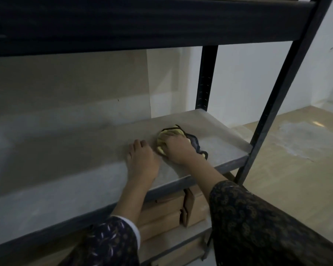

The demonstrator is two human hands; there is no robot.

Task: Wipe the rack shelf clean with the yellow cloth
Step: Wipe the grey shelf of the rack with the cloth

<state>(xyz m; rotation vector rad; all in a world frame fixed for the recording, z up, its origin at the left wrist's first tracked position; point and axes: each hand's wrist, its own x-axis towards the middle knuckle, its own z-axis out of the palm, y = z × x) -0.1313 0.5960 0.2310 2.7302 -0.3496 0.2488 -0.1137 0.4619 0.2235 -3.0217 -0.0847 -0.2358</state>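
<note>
Yellow cloth [168, 134] sits bunched under your right hand [178, 149], whose fingers curl over it and press it to the shelf [210, 135]. A dark-edged tail trails out to the right of that hand. Your left hand [142, 160] lies flat on the board, holding nothing, just left of the right. So wadded, the cloth may leave streaks. A pull toward you could push dust over the front edge onto the boxes [161, 210] below your wrists. The stretch left of your left hand may get missed.
</note>
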